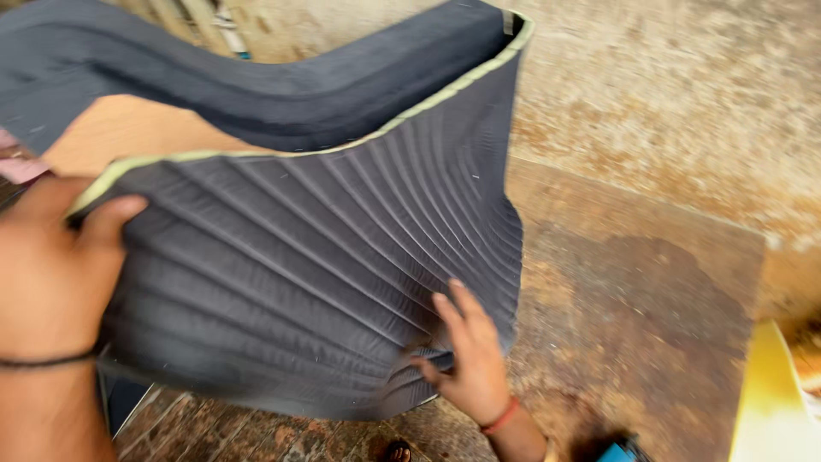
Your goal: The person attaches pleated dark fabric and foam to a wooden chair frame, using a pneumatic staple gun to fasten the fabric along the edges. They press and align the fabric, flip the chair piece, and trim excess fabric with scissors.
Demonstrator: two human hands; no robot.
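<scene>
I see left hand (51,265) at left edge of frame, closed on corner of dark grey ribbed mat (299,257), thumb over its pale green trim. Right hand (466,355) lower centre, fingers spread, pinching mat's bottom edge. Mat held up, fills centre and upper left, bowed. Stained floor (650,282) behind; yellow object (770,402) lower right.

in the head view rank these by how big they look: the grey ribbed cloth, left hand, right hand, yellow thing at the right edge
1. cloth, by far
2. left hand, though it is nearest the camera, which inflates it
3. right hand and yellow thing look alike; the yellow thing is cut off by the frame, so unranked
</scene>
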